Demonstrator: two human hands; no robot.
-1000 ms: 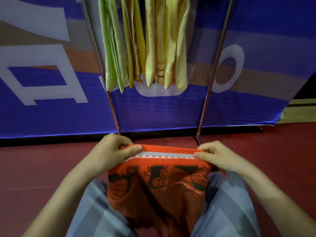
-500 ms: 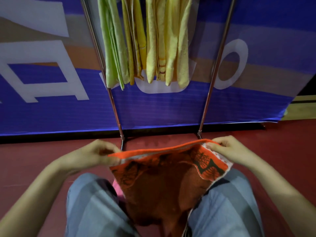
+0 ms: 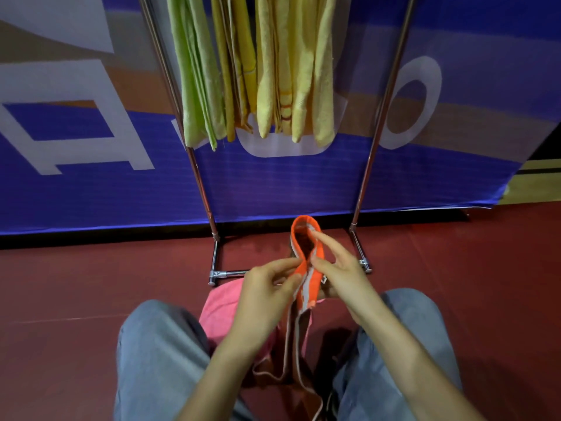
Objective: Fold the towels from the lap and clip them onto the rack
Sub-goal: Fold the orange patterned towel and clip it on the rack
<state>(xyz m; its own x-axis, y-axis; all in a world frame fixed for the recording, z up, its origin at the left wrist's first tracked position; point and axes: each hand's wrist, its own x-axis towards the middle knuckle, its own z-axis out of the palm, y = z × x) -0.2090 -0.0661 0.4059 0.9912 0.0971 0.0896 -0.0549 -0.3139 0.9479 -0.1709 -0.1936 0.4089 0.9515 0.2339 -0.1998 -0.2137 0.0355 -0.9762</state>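
Pinching orange towel (image 3: 306, 270) edges together w/ both hands (rack (image 3: 376, 126) beyond)

Green and yellow hanging towels (image 3: 255, 71) fill the left and middle of the chrome metal rack (image 3: 376, 123), leaving an open gap before its right pole. The rack's low foot bar (image 3: 226, 273) crosses the dark red floor (image 3: 76, 284) just ahead of the knees, beside a pink towel (image 3: 218, 311).

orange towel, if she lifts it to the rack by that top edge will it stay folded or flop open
Probably floppy: the orange towel loops over at its top and hangs limp between the left hand and right hand. It looks thin and likely light. The fold may open unless pinched.
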